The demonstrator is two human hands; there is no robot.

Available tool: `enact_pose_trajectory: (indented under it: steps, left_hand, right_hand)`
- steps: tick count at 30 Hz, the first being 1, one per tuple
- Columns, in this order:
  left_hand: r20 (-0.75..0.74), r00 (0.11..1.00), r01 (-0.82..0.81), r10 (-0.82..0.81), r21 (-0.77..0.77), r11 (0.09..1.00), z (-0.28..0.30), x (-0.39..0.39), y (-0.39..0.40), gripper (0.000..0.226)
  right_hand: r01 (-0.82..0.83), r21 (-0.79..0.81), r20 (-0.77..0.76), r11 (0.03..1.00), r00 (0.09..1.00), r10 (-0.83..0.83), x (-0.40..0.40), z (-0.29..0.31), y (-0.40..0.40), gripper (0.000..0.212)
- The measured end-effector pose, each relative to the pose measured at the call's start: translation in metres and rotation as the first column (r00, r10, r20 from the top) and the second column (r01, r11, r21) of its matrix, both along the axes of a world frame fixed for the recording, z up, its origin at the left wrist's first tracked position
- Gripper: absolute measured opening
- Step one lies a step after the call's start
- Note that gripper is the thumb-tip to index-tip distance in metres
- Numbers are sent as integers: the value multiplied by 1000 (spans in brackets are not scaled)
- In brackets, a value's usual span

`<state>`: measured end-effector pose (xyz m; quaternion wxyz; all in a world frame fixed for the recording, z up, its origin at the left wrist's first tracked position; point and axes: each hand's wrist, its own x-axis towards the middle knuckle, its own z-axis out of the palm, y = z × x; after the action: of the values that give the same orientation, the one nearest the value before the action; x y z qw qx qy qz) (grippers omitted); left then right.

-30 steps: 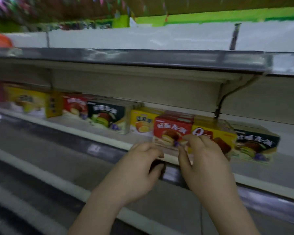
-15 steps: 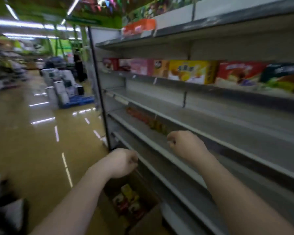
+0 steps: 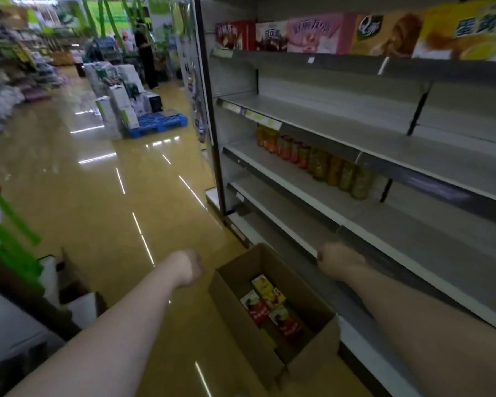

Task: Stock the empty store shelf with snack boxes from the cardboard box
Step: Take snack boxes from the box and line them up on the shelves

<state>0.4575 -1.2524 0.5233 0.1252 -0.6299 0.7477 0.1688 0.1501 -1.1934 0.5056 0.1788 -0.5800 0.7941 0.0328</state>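
A second before, both hands had been up at the stocked shelf, fingertips on a red snack box in the row; by this moment the view had swung down and along the aisle, and the hands had come away with nothing in them. The left hand (image 3: 190, 266) hung over the glossy yellow floor (image 3: 103, 202), just left of the open brown cardboard box (image 3: 232, 316), its grip curled loosely around nothing. The right hand (image 3: 337, 260) hovered in front of the edge of a low grey metal shelf (image 3: 413, 253), above the carton's far right corner, fingers likewise curled and empty. Inside the carton a few red and yellow snack boxes (image 3: 271, 303) lay flat on the bottom, with bare cardboard around them. High on the right, the row of colourful snack boxes (image 3: 341, 35) stood on the upper shelf; a line of orange and green bottles (image 3: 312, 159) stood on a middle shelf. The placement looked finished, and the person appeared to be turning back to the carton for another box. Several grey shelves remained bare, so the stocking seemed far from complete.
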Motion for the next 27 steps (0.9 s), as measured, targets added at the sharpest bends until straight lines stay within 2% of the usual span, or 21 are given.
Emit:
enact_pose_trajectory:
  steps: [2, 4, 10, 13, 17, 20, 22, 25, 27]
  left_hand:
    - [31, 999, 45, -45, -4, 999, -14, 1, -49, 34]
    - [47, 995, 89, -88, -17, 996, -22, 4, -97, 32]
    - [154, 982, 104, -107, 31, 994, -24, 29, -207, 33]
    - [204, 977, 69, -69, 6, 998, -30, 30, -259, 36]
    - [201, 960, 179, -194, 87, 980, -48, 4, -315, 34]
    - [140, 927, 320, -348, 187, 929, -74, -36, -354, 21]
    - [93, 886, 424, -454, 230, 876, -88, -66, -367, 25]
    - [7, 805, 581, -594, 194, 790, -104, -105, -365, 25]
    - [-6, 745, 656, -667, 191, 730, -122, -119, -361, 19]
  right_hand:
    - [-4, 34, -9, 999, 1000, 5, 9, -26, -46, 19]
    - [10, 54, 47, 998, 999, -13, 25, -43, -101, 20]
    - [55, 74, 170, 996, 983, -67, 55, -55, -238, 24]
    - [96, 110, 135, 989, 985, -110, 42, -46, -275, 26]
    - [250, 178, 118, 952, 955, -273, 19, -65, -284, 24]
    - [394, 214, 174, 894, 885, -432, 14, -94, -270, 26]
    - [495, 255, 210, 831, 810, -547, 24, -111, -254, 23]
    - [697, 283, 209, 659, 626, -752, 47, -133, -225, 22]
    - [765, 323, 205, 557, 518, -830, 59, -150, -209, 33]
